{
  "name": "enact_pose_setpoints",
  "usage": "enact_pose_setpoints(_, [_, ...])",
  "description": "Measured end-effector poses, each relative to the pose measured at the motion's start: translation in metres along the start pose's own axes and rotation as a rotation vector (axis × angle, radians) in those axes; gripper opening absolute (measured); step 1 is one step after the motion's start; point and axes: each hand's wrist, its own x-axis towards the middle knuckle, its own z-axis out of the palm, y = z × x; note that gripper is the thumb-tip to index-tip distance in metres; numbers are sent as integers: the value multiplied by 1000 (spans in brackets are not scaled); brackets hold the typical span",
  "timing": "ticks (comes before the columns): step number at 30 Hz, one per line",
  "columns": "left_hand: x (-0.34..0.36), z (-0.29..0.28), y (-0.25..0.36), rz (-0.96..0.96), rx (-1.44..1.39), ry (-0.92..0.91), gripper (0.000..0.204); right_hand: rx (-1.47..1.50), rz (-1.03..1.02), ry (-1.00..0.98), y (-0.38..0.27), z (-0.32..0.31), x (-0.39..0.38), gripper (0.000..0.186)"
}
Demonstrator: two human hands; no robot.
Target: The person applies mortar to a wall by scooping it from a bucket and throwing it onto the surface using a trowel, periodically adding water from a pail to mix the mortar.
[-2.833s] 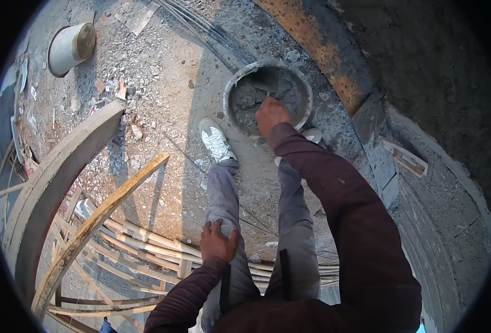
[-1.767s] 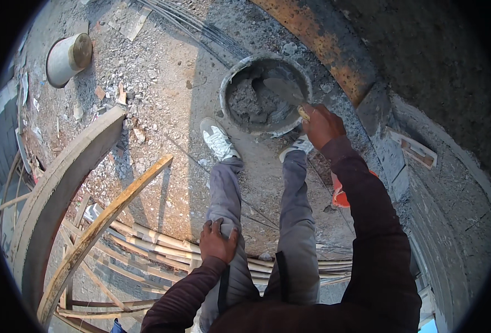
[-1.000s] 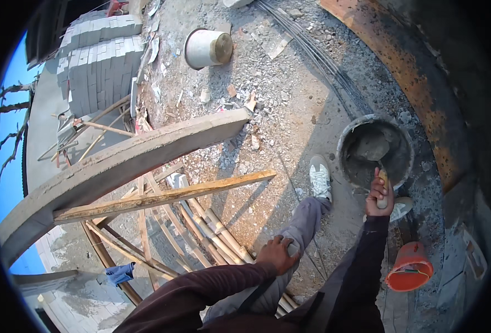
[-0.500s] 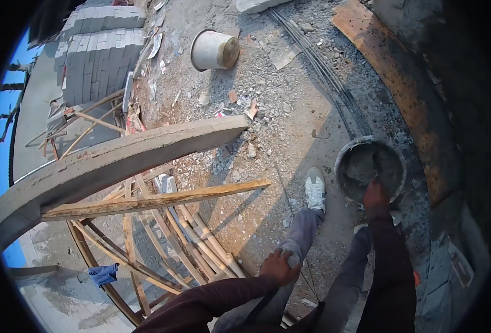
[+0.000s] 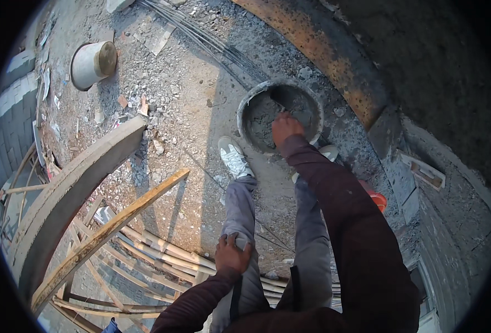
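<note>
My right hand (image 5: 287, 129) reaches down into a round tub (image 5: 244, 129) and is closed around a trowel (image 5: 279, 96), whose dark blade shows just past the fingers. Its handle is hidden in the fist. Wet grey mortar (image 5: 261, 117) fills part of the tub, which stands just beyond my feet. On my left knee lies my left hand (image 5: 232, 256), fingers spread over the grey trouser leg (image 5: 238, 208) and nothing held.
A whitish bucket (image 5: 90, 65) lies tipped on the rubble at the far left. Thin metal rods (image 5: 206, 41) run up to the tub. A concrete beam (image 5: 84, 180) and a timber (image 5: 112, 236) jut in from the left. An orange container (image 5: 377, 198) sits beside my right sleeve.
The view has swung to the right, so the tub now appears nearer the middle. My right hand remains in the tub with the trowel; my left stays on the knee.
</note>
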Motion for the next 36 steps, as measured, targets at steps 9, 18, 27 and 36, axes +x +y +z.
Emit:
enact_pose_setpoints(9, [-4,-29,-4,-46,11,12,68,220,-21,-151,78,-73,-106,40])
enact_pose_setpoints(18, [6,-32,-3,-37,16,-47,68,802,284,-247,11,49,-78,33])
enact_pose_setpoints(27, [17,-48,4,28,29,-11,61,3015,770,-532,-33,58,-22,38])
enact_pose_setpoints(36, [4,-57,-13,-26,76,-5,63,2836,355,-614,44,6,-122,51])
